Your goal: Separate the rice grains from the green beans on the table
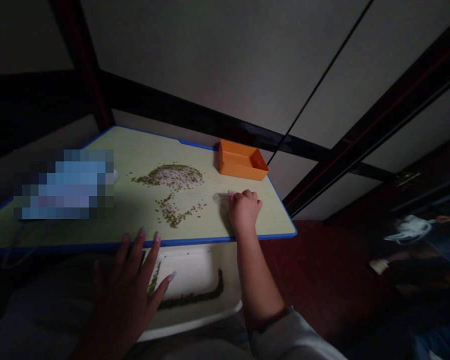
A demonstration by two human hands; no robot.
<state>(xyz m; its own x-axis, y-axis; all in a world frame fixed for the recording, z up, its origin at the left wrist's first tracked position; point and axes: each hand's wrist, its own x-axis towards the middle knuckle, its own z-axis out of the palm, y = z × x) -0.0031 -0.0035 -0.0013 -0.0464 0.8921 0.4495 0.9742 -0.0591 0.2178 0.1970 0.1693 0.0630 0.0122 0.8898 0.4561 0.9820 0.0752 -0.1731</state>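
My right hand (244,210) is closed over the table's right part, its fingers wrapped round a small see-through thing with a rounded end (218,197); its kind is unclear. To its left lies a heap of pale grains mixed with small green beans (172,176). Closer to me is a looser scatter of mostly green beans (172,216). My left hand (129,280) is open, fingers spread, by the table's front edge and over the left side of a white tray (228,270). Green beans (189,300) line the tray's inner edges.
The pale table (142,142) has a blue rim. An orange box (240,172) stands at its back right. On the left lies a blurred-out, lit bluish thing (71,185) with a cable. A wall runs behind. Another person's leg and shoe (378,265) show at right.
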